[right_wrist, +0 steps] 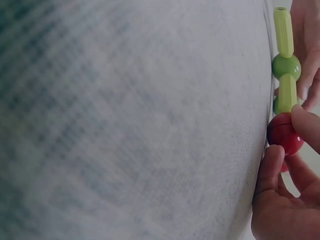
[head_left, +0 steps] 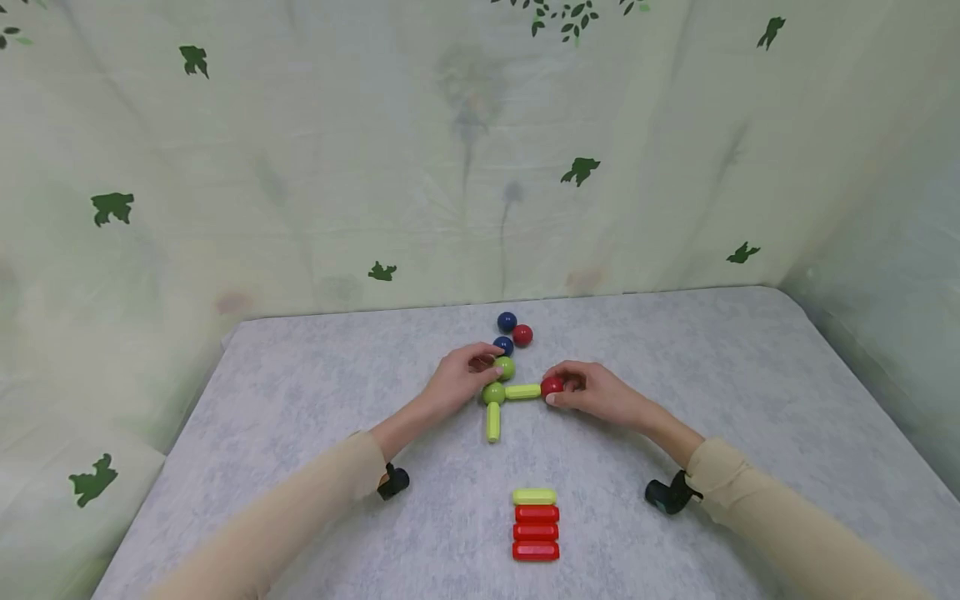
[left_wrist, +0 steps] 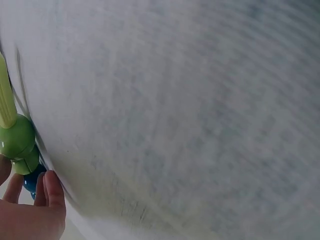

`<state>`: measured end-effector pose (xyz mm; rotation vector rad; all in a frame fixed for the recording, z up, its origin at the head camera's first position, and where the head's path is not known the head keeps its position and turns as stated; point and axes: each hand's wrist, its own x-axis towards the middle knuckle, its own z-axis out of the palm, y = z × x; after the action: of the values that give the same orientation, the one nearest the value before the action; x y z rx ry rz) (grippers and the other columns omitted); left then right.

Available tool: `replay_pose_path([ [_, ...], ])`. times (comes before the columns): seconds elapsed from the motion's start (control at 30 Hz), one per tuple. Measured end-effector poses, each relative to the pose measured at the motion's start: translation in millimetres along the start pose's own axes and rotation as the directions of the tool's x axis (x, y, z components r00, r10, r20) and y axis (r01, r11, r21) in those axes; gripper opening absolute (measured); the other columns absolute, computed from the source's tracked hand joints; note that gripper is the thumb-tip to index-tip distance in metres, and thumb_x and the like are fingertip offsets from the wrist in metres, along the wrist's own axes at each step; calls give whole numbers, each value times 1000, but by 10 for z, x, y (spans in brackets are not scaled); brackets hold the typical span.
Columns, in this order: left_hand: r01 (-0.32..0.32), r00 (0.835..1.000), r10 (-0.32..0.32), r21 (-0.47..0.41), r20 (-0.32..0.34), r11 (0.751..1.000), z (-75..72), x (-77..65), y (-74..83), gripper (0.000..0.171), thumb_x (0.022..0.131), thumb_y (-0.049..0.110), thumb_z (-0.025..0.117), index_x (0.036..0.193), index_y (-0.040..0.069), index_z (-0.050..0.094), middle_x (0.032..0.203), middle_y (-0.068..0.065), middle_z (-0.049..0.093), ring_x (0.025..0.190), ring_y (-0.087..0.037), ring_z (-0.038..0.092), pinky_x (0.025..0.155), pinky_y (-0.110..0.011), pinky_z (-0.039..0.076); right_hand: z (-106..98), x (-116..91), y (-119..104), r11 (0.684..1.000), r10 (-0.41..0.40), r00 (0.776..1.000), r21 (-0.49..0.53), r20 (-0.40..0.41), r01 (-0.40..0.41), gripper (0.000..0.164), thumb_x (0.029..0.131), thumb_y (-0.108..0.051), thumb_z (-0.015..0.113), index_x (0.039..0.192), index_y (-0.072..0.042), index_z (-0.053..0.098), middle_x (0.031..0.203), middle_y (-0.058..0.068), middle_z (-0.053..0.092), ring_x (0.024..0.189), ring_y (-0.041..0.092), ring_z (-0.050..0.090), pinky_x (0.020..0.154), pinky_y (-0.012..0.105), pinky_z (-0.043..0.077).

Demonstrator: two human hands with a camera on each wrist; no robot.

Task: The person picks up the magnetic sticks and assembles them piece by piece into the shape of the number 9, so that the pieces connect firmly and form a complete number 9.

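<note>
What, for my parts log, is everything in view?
Tabletop: 1, mottled grey, beneath pieces
Patterned backdrop: 1, pale green, behind tabletop
Red rods: 3, red, near row
Lime rods: 3, lime, one beside red rods, two central
Green balls: 2, green, central
Blue balls: 2, blue, farther back
Red balls: 2, red, one held, one beside blue balls
Wrist cameras: 2, black, at wrists
Sleeves: 2, beige, on forearms
Left hand: 1, gripping farther green ball
Right hand: 1, holding red ball

A screened-off tabletop corner, shown by green-printed sheeting (head_left: pixel 337 167) hung around a grey mottled table (head_left: pixel 247 400).
</note>
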<state>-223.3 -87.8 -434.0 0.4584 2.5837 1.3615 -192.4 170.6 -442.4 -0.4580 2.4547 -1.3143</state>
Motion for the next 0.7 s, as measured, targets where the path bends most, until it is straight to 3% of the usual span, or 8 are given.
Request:
replay_pose_path([
  [0.2,13,1000,-13,11,-17,1000,25,52,-44,27,93,20,70,119,14,69,108,1,66,92,-17,58,80,-34,48,4,1,20,1000,-10,1000,-4,-6,10,35,91,-26,71,121,-9,64,92,5,59,83,22,51,68,32,42],
  [0.4,0,996,-5,-53,-94,999,-6,33,-114,27,91,13,71,117,10,68,107,-3,66,93,-18,60,81,-33,49,10,1,20,1000,-1,1000,-6,-15,0,33,91,-24,71,120,-12,64,92,3,59,83,20,52,67,30,42],
  [0.57,-36,986,16,-113,-168,993,-110,-92,-154,34,94,8,67,128,5,63,114,-8,66,100,-22,61,85,-35,51,18,1,27,1000,4,1000,-5,-17,-4,33,91,-25,71,121,-13,64,93,3,60,84,21,52,68,31,43],
  [0.7,-39,984,13,-143,-175,989,-201,-261,-177,34,96,8,64,129,3,62,116,-10,65,101,-23,60,86,-36,51,15,-7,27,1000,3,1000,-13,-21,-4,33,91,-27,71,121,-13,64,95,3,60,85,21,52,68,32,43],
])
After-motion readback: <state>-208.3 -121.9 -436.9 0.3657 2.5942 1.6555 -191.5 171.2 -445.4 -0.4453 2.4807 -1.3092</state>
